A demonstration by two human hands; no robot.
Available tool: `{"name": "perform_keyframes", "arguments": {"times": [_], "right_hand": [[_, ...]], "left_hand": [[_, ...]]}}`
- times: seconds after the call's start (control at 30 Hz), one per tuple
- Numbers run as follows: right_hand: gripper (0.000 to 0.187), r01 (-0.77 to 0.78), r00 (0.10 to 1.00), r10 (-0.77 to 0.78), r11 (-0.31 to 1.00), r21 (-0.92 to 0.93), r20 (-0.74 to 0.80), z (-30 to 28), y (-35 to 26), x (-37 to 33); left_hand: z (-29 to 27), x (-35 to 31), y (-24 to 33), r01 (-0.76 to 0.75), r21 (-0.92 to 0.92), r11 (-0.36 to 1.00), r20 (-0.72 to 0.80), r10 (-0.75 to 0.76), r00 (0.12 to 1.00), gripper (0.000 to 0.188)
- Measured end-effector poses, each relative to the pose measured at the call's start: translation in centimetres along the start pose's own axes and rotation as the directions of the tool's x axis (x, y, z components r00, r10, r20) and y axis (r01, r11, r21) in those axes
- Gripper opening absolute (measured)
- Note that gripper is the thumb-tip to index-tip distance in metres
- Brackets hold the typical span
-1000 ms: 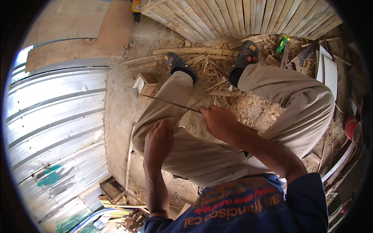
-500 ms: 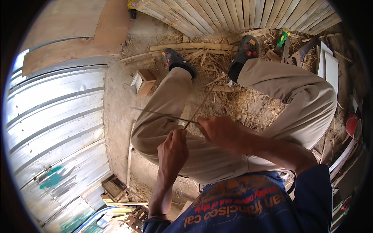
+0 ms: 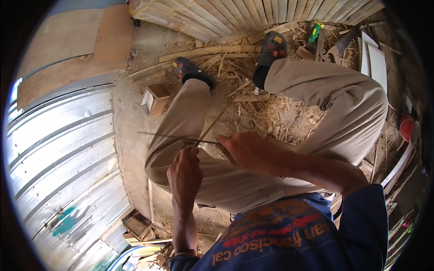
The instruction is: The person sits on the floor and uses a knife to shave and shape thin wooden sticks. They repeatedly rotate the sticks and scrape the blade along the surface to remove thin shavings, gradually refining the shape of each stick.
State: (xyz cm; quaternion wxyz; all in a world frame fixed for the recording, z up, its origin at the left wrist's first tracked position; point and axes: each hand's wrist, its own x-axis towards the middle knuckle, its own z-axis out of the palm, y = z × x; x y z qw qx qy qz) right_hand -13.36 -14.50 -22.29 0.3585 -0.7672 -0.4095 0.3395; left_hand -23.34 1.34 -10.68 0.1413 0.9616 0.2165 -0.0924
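Observation:
My left hand [image 3: 185, 176] is closed round the near end of a thin wooden strip [image 3: 217, 118]. The strip slants up and to the right over the floor between my legs. My right hand [image 3: 251, 151] is wrapped round the near end of a long, thin, dark blade [image 3: 174, 137], whose handle is hidden in the fist. Pointing left, the blade crosses the strip just beyond my left fingers, and its far end is blurred. Whether it is a knife or another tool, I cannot tell. Both hands are over my left thigh [image 3: 169, 158].
Wood shavings and bamboo pieces [image 3: 217, 50] litter the floor round my shoes. A small wooden box [image 3: 155, 99] stands beyond my left knee. A green-and-yellow handle [image 3: 315, 32] and a handsaw [image 3: 339, 47] lie at the far right. A slatted wood stack [image 3: 244, 18] and a metal wall [image 3: 68, 140] border the space.
The view has shifted slightly, so the whole scene is displaced. My hands still hold the strip and the blade, which remain crossed, with the strip lying at a flatter slant.

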Motion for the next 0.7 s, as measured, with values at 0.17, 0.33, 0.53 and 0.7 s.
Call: {"name": "perform_keyframes", "arguments": {"times": [0.17, 0.33, 0.53, 0.7], "right_hand": [[0.025, -0.042, 0.999, 0.041, 0.997, -0.067, -0.012, -1.6, 1.9, 1.5], [0.026, -0.020, 0.997, 0.015, 0.998, -0.060, -0.076, -0.4, 3.2, 1.2], [0.017, -0.096, 0.995, 0.096, 0.995, 0.010, -0.001, 1.5, 3.4, 0.0], [0.028, -0.109, 0.994, 0.108, 0.988, -0.106, -0.019, -0.8, 4.2, 1.5]], "left_hand": [[-0.1, 0.2, 0.1, 0.006, -0.010, 1.000, -0.036, -0.006, 0.999, 0.017], [0.0, 0.3, 0.1, 0.017, -0.044, 0.999, -0.042, -0.019, 0.999, 0.020], [0.0, -0.1, -0.4, 0.021, -0.063, 0.998, -0.031, -0.023, 0.999, 0.020], [0.0, 0.5, -0.2, 0.012, -0.068, 0.998, -0.045, -0.015, 0.999, 0.020]]}}
